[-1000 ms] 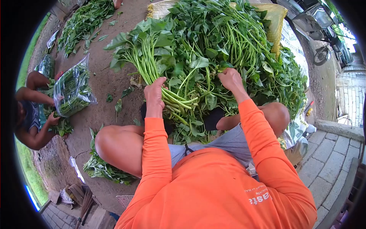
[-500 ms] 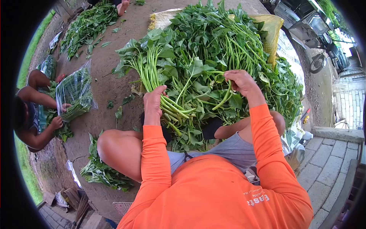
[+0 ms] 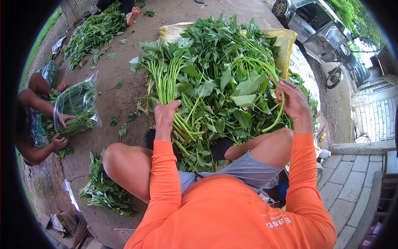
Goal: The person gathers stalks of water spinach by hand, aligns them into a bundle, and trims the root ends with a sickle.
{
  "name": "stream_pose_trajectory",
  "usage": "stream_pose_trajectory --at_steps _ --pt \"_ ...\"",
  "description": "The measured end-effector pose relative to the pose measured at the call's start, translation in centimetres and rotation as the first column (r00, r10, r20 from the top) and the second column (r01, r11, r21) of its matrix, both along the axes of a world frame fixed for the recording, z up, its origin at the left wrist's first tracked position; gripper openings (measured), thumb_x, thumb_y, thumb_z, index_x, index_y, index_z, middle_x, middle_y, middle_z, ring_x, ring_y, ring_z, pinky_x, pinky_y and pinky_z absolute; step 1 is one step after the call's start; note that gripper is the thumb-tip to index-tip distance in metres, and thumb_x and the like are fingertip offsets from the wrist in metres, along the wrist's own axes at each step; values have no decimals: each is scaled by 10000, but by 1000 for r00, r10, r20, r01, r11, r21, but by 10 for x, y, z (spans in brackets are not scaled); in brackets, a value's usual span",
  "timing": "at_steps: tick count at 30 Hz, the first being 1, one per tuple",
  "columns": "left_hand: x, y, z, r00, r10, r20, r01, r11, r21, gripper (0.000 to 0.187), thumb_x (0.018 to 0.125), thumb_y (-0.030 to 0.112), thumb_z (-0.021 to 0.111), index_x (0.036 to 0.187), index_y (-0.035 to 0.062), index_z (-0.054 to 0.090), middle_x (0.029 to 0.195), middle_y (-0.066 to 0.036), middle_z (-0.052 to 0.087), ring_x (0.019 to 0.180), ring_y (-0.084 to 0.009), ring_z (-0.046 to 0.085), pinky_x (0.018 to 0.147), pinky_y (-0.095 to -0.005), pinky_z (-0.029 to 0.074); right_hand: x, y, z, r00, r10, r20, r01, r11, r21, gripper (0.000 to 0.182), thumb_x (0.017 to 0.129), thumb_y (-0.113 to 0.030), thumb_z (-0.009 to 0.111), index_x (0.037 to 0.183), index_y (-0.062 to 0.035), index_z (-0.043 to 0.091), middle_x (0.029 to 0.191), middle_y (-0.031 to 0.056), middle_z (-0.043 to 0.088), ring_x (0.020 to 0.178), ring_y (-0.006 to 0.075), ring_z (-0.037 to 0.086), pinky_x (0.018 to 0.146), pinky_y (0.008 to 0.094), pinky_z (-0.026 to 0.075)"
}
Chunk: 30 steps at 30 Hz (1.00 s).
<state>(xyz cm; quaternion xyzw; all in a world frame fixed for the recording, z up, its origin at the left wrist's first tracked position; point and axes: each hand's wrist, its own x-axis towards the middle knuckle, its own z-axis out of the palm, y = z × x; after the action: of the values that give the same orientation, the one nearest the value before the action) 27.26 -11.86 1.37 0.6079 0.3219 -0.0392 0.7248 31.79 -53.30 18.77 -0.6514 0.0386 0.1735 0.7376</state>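
My left hand point(image 3: 166, 112) is closed round the lower stalks of a bunch of leafy green stems point(image 3: 168, 79), whose leaves point away from me and whose cut ends stick out below my fist. On the other side, my right hand point(image 3: 293, 97) pinches one long stem point(image 3: 280, 108); its thick end curves down and its leafy part reaches left over the pile. Beneath both hands spreads a big heap of the same greens point(image 3: 232, 45), lying on a yellow woven sack point(image 3: 287, 47) between and beyond my bent legs.
A co-worker at the left handles a clear plastic bag point(image 3: 76, 106) full of greens. Another leafy pile point(image 3: 93, 37) lies at the upper left, near a person's bare foot point(image 3: 132, 15). A smaller bundle point(image 3: 107, 189) rests beside my left knee. Paving point(image 3: 348, 182) borders the right.
My right hand has moved right and drawn a long stem out across the heap. My left hand keeps its hold on the bunch. The co-worker's bag has shifted slightly.
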Motion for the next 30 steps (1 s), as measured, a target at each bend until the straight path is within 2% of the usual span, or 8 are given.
stream_pose_trajectory --at_steps 9,16,18,23,26,27,28,30 --pt "-2 -20 3 997 -62 -38 65 994 85 298 797 216 849 799 -63 744 693 -106 699 570 -185 637 566 -352 519 -27 41 -41 963 -152 224 187 972 -146 401 1047 -152 711 1426 -25 673 1068 -32 720 834 35 598 643 205 498" --pt "2 -22 -36 989 -106 -102 131 953 275 376 724 336 818 717 -35 754 658 -137 700 596 -238 665 628 -417 526 -37 91 -45 840 -319 440 402 909 -107 405 1009 -24 728 1411 -15 682 1166 -1 737 903 54 609 830 198 525" --pt "3 -24 -47 988 -127 -90 148 944 295 373 734 330 812 723 -39 754 660 -139 702 599 -240 665 629 -412 527 -35 102 -45 786 -198 586 397 887 -233 393 997 6 728 1388 -8 700 1114 13 721 909 67 599 829 227 519" --pt "-7 -37 -29 992 -127 4 127 988 -87 333 798 247 889 698 -9 701 661 -110 681 565 -214 649 546 -363 514 -27 151 -61 749 46 661 377 790 -483 359 1013 -33 705 1372 -40 716 1041 59 708 886 133 606 832 274 519" --pt "-8 -45 -54 989 -149 -27 126 911 -392 361 841 314 922 834 24 707 713 -66 666 582 -182 659 554 -346 554 -41 178 -127 928 130 350 129 768 -627 329 1017 -136 707 1339 -80 740 1071 140 755 974 232 720 902 336 556" --pt "-10 -46 -76 986 -167 3 139 809 -570 401 869 380 914 917 45 700 749 -55 678 601 -175 676 559 -337 582 -47 182 -159 953 198 229 25 702 -712 368 1022 -166 715 1366 -36 711 1236 153 771 1088 176 713 977 307 538" --pt "-16 -46 -70 987 -156 -46 92 772 -629 384 897 399 889 960 73 697 785 -46 692 634 -168 687 572 -327 596 -57 189 -167 974 216 67 -106 699 -708 385 1032 -176 693 1393 -41 693 1272 172 767 1101 186 726 987 315 538" --pt "-21 -46 -108 989 -150 -14 100 719 -688 387 920 430 860 1027 98 691 832 -44 711 671 -168 705 615 -321 619 -66 187 -212 977 214 18 -157 768 -621 385 1036 -175 678 1398 -45 688 1261 174 772 1078 196 736 977 321 542"
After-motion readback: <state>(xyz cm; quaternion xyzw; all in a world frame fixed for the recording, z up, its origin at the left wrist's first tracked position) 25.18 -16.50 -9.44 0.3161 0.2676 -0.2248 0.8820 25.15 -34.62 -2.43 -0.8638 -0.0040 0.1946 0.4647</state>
